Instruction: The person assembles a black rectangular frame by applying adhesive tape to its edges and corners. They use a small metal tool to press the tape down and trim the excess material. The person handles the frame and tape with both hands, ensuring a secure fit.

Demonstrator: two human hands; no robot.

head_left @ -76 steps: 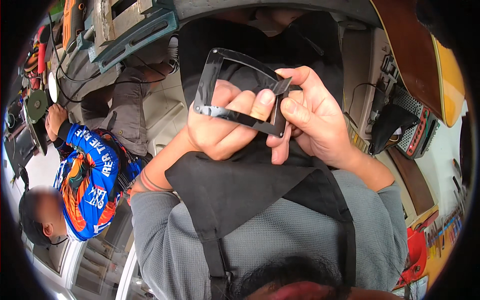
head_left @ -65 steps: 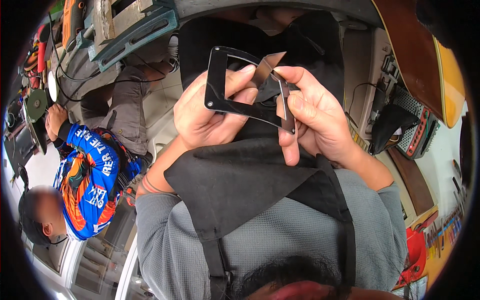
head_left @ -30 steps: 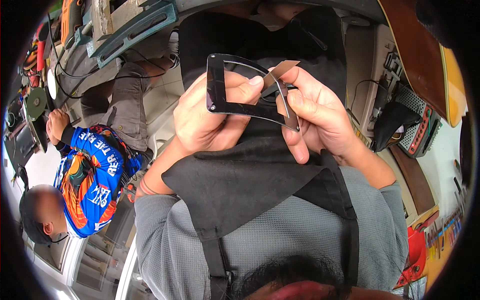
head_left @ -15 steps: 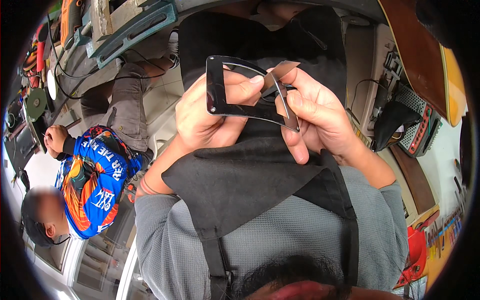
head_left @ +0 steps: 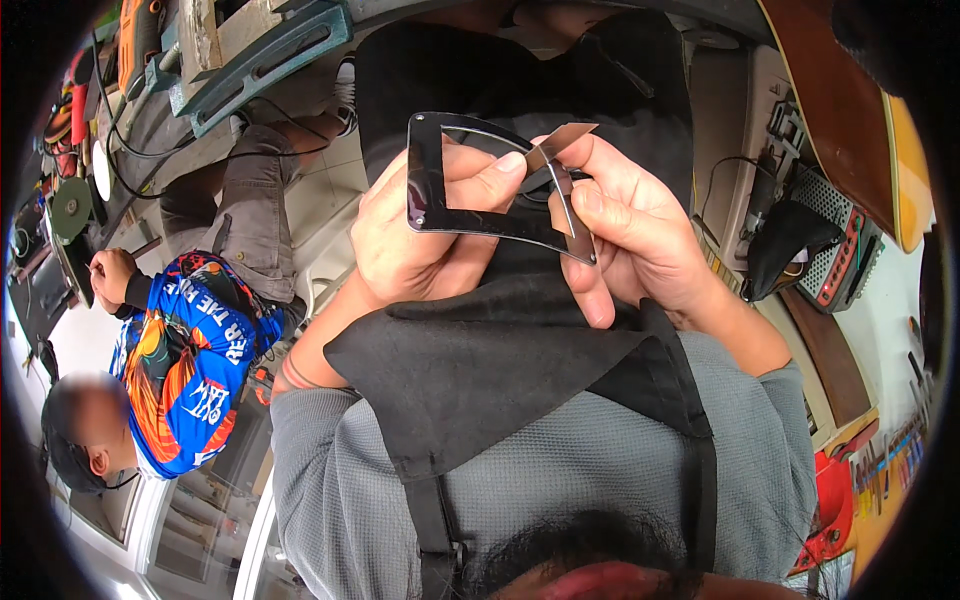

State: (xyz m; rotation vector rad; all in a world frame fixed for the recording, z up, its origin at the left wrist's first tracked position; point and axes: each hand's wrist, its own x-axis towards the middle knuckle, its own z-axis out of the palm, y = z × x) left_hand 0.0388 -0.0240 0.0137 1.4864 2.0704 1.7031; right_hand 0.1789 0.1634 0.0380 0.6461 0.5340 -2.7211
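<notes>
A glossy black frame (head_left: 424, 170), roughly rectangular with small holes at its corners, is held up in front of my apron between both hands. My left hand (head_left: 405, 225) is closed around its left part, with the thumb through the opening. My right hand (head_left: 640, 220) pinches the frame's right end between thumb and fingers. A thin brownish-grey flat strip (head_left: 562, 145) slants across the frame's far right corner. It lies between my left thumb tip and my right index finger; which hand grips it is unclear. Parts of the fingers are hidden behind the frame.
A black apron (head_left: 520, 370) covers my front and lap. To the left, a person in a blue jersey (head_left: 205, 350) sits by a tool-laden bench with a teal metal vise (head_left: 265, 70). At right are a guitar body (head_left: 905, 170), a perforated metal box (head_left: 830, 245) and hanging tools.
The frame has shifted very slightly left, along with the strip and my left hand. Both hands keep their grip.
</notes>
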